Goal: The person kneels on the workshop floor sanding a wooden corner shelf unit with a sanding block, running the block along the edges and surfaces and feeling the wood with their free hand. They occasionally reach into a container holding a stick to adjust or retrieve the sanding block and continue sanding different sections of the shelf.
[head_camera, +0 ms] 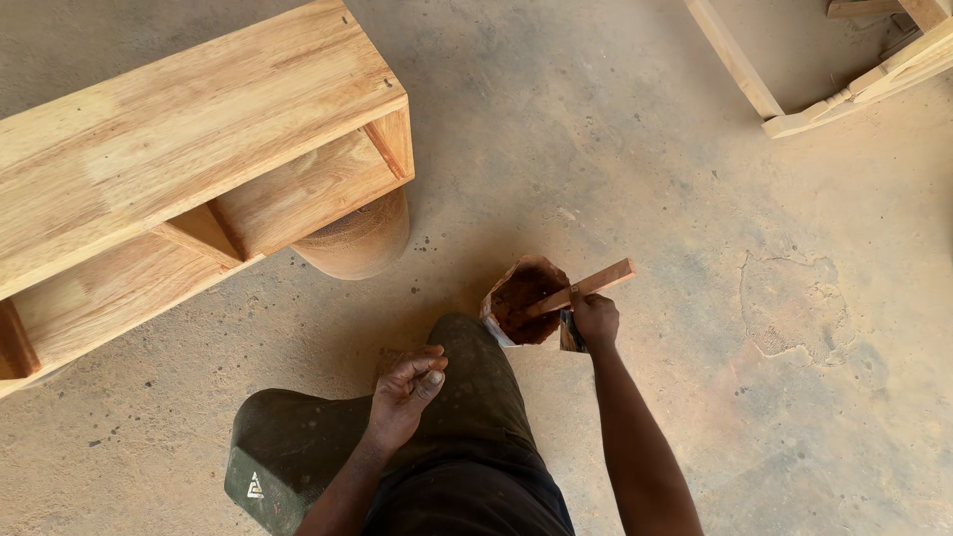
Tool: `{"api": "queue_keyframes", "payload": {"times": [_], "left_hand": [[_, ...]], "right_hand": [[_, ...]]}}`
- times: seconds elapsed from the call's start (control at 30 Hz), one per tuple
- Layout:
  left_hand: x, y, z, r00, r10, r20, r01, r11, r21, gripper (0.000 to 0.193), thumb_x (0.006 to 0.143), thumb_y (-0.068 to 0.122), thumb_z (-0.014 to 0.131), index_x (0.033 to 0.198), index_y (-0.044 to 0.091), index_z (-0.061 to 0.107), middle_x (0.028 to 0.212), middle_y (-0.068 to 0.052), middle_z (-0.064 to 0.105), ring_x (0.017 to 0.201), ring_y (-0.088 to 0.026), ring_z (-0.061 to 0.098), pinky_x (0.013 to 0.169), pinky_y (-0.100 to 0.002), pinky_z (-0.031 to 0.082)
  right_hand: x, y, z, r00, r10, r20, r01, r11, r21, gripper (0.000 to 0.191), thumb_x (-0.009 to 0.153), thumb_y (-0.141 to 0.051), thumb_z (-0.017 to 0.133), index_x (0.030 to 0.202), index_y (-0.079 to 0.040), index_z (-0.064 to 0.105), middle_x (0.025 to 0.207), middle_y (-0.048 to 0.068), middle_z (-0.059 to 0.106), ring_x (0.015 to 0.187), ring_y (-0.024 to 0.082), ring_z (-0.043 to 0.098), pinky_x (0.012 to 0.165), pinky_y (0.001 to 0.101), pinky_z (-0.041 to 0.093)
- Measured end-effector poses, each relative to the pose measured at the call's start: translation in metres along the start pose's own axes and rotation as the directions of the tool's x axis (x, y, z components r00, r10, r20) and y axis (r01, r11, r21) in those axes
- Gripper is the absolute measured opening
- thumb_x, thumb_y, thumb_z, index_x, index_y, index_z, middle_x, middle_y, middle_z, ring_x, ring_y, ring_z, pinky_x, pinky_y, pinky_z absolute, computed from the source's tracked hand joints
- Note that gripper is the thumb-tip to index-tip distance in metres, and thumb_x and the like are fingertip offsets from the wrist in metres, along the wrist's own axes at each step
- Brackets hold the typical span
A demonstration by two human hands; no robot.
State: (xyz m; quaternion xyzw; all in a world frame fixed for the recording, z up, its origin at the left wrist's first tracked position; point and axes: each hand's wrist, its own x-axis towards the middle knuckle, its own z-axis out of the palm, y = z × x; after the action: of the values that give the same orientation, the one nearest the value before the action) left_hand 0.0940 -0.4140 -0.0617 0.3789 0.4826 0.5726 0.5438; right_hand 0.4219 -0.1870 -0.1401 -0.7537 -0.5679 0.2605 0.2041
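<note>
Right hand [596,320] closed around a flat wooden stick [584,287], lower end dipped into an open-topped container [523,301] coated reddish-brown inside. Container sits on concrete floor [695,199], just beyond the knee [476,342]. Left hand [405,394] rests loosely curled on the thigh, holding nothing. Wooden shelf unit [189,149] well left.

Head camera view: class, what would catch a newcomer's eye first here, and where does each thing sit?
The big pale wooden shelf unit fills the upper left, resting on a round wooden block. At centre, the right hand holds a flat wooden stick dipped into a torn-open container smeared reddish-brown inside, standing on the concrete floor. The left hand rests on the person's knee, fingers curled.
</note>
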Motion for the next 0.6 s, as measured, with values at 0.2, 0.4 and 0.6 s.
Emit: {"api": "queue_keyframes", "payload": {"times": [0.2,0.4,0.6], "left_hand": [[0.03,0.005,0.022,0.996,-0.083,0.044,0.061,0.929,0.365,0.055,0.095,0.052,0.064,0.134,0.013,0.065,0.149,-0.013,0.053,0.139,-0.026,0.05,0.111,-0.045,0.046],[0.088,-0.011,0.071,0.957,-0.244,0.16,0.064,0.711,0.7,0.098,0.083,0.084,0.041,0.161,0.025,0.037,0.171,-0.02,0.01,0.157,-0.043,0.004,0.122,-0.066,0.009],[0.105,-0.044,0.09,0.971,-0.146,0.187,-0.068,0.58,0.812,0.114,0.082,0.093,0.029,0.166,0.016,0.02,0.171,-0.028,-0.004,0.158,-0.048,-0.008,0.12,-0.071,-0.002]], "right_hand": [[-0.065,-0.013,-0.056,0.985,0.021,-0.173,0.03,0.959,0.282,0.036,0.096,-0.034,0.072,0.091,0.0,0.081,0.078,0.014,0.076,0.068,0.024,0.07,0.065,0.0387,0.053],[-0.1,-0.028,-0.098,0.968,0.156,-0.199,-0.028,0.849,0.528,0.033,0.107,-0.028,0.073,0.09,-0.001,0.082,0.065,0.014,0.056,0.056,0.014,0.038,0.056,0.0312,0.031],[-0.112,-0.044,-0.116,0.962,0.123,-0.242,0.081,0.722,0.687,0.039,0.105,-0.025,0.071,0.076,0.0,0.073,0.071,0.009,0.07,0.056,0.008,0.045,0.056,0.0268,0.035]]}}
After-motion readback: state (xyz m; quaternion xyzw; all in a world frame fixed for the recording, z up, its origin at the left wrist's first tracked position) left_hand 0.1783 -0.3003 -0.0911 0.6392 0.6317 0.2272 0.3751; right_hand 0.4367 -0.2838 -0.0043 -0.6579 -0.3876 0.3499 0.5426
